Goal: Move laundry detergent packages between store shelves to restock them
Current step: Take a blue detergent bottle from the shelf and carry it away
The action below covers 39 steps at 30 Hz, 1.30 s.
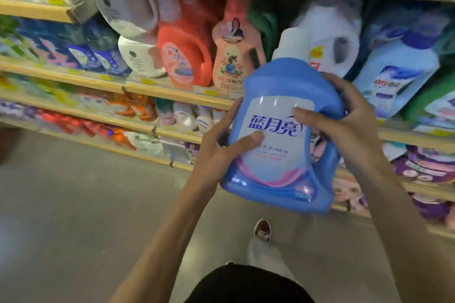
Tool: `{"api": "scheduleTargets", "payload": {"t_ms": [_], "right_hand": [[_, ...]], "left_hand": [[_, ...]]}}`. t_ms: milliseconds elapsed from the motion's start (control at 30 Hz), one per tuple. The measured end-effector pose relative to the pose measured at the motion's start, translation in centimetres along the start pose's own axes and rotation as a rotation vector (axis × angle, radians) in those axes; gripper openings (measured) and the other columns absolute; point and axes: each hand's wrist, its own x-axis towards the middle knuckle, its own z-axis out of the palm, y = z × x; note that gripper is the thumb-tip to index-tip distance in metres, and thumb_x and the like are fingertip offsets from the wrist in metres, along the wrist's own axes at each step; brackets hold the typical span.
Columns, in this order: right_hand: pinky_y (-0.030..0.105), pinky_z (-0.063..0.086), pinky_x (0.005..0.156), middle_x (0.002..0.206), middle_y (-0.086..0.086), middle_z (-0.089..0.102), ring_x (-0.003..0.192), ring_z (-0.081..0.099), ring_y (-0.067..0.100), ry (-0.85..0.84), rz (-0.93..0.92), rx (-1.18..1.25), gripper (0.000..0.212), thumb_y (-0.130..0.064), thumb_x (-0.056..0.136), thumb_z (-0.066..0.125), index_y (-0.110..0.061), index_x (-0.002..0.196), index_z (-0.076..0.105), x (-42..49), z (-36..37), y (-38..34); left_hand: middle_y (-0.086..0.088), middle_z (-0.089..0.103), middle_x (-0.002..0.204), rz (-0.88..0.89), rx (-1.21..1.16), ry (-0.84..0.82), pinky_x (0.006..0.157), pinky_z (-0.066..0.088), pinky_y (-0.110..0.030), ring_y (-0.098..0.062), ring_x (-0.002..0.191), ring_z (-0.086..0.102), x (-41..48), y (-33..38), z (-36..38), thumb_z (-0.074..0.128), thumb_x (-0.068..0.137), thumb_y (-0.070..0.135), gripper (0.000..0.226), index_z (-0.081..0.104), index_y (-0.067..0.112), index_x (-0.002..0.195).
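A blue detergent bottle (283,96) with a white cap and a white label sits in both my hands, in front of the shelves at mid height. My left hand (221,152) grips its left side, thumb pressed on the label. My right hand (344,118) grips its right side near the handle, thumb across the label's top. The bottle leans slightly, cap pointing up toward the shelf of bottles behind it.
Wooden shelves (172,92) run from left to right, packed with goods. An orange bottle (184,56), a pink bottle (234,56), white jugs (332,39) and light blue bottles (394,74) stand behind. Lower shelves hold refill pouches. Grey floor (73,216) lies at the left; my shoe (263,229) is below.
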Motion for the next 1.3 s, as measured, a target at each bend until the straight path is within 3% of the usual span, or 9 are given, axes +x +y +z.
{"api": "scheduleTargets", "payload": {"t_ms": [167,300,533,633,733,933,1067,1233,1300], "right_hand": [[0.011,0.050,0.061,0.110,-0.012,0.069,0.080,0.067,-0.004,-0.033,0.147,0.031,0.073,-0.023,0.062,0.089,-0.026,0.129,0.060,-4.8,0.7,3.3],[0.021,0.055,0.081,0.117,-0.018,0.066,0.102,0.067,-0.001,-0.102,0.229,-0.017,0.074,-0.022,0.065,0.090,-0.026,0.131,0.058,-7.3,0.9,5.4],[0.029,0.057,0.085,0.120,-0.013,0.068,0.104,0.068,0.003,-0.166,0.352,-0.059,0.080,-0.032,0.060,0.092,-0.028,0.132,0.057,-9.2,1.2,9.4],[0.032,0.058,0.086,0.115,-0.014,0.069,0.099,0.069,0.002,-0.177,0.406,-0.097,0.077,-0.030,0.062,0.092,-0.027,0.130,0.057,-9.2,1.1,11.1],[0.042,0.059,0.089,0.114,-0.011,0.070,0.099,0.071,0.009,-0.172,0.471,-0.139,0.079,-0.034,0.059,0.095,-0.026,0.127,0.055,-8.7,1.0,13.4],[0.044,0.058,0.089,0.108,-0.014,0.065,0.097,0.068,0.010,-0.134,0.561,-0.239,0.081,-0.047,0.055,0.094,-0.027,0.120,0.050,-6.5,0.8,18.7],[0.046,0.056,0.091,0.109,-0.011,0.069,0.098,0.069,0.012,-0.104,0.557,-0.246,0.091,-0.059,0.039,0.091,-0.029,0.117,0.054,-3.9,0.8,24.0],[0.043,0.054,0.095,0.109,-0.016,0.064,0.103,0.065,0.009,-0.088,0.513,-0.250,0.077,-0.043,0.054,0.095,-0.026,0.118,0.055,0.5,0.5,31.4],[0.041,0.054,0.094,0.110,-0.014,0.066,0.102,0.066,0.009,-0.064,0.505,-0.268,0.080,-0.045,0.052,0.095,-0.026,0.118,0.056,2.3,0.5,34.6]], "left_hand": [[0.001,0.074,0.121,-0.132,-0.010,0.005,0.093,0.058,-0.039,-0.020,0.111,0.071,-4.0,-3.7,-1.1,0.080,0.076,0.019,0.070,0.056,0.036,0.140],[-0.001,0.075,0.118,-0.233,-0.025,0.018,0.092,0.058,-0.044,-0.023,0.108,0.072,-6.6,-6.3,-1.6,0.081,0.077,0.021,0.071,0.054,0.039,0.141],[-0.004,0.075,0.118,-0.371,-0.049,0.065,0.094,0.058,-0.049,-0.026,0.107,0.073,-8.4,-10.9,-1.6,0.080,0.082,0.021,0.071,0.050,0.035,0.145],[-0.003,0.076,0.114,-0.413,-0.045,0.064,0.087,0.061,-0.044,-0.024,0.101,0.075,-8.1,-12.4,-1.5,0.080,0.080,0.025,0.075,0.047,0.036,0.146],[-0.007,0.076,0.108,-0.443,0.021,0.066,0.078,0.063,-0.038,-0.022,0.092,0.077,-7.1,-14.2,-1.4,0.081,0.075,0.034,0.075,0.046,0.034,0.141],[-0.008,0.075,0.108,-0.495,0.068,0.040,0.085,0.062,-0.047,-0.023,0.092,0.077,-3.6,-19.7,-1.1,0.084,0.072,0.044,0.071,0.048,0.027,0.131],[-0.008,0.075,0.109,-0.466,0.080,0.029,0.084,0.062,-0.046,-0.023,0.093,0.076,0.5,-24.5,-0.5,0.082,0.073,0.041,0.072,0.047,0.023,0.133],[-0.012,0.074,0.112,-0.453,0.101,0.012,0.080,0.062,-0.042,-0.025,0.097,0.075,7.2,-31.2,-0.1,0.087,0.074,0.035,0.072,0.048,0.022,0.133],[-0.009,0.075,0.112,-0.439,0.110,-0.006,0.078,0.062,-0.039,-0.022,0.097,0.075,10.0,-33.8,-0.1,0.087,0.074,0.037,0.073,0.048,0.022,0.134]]}}
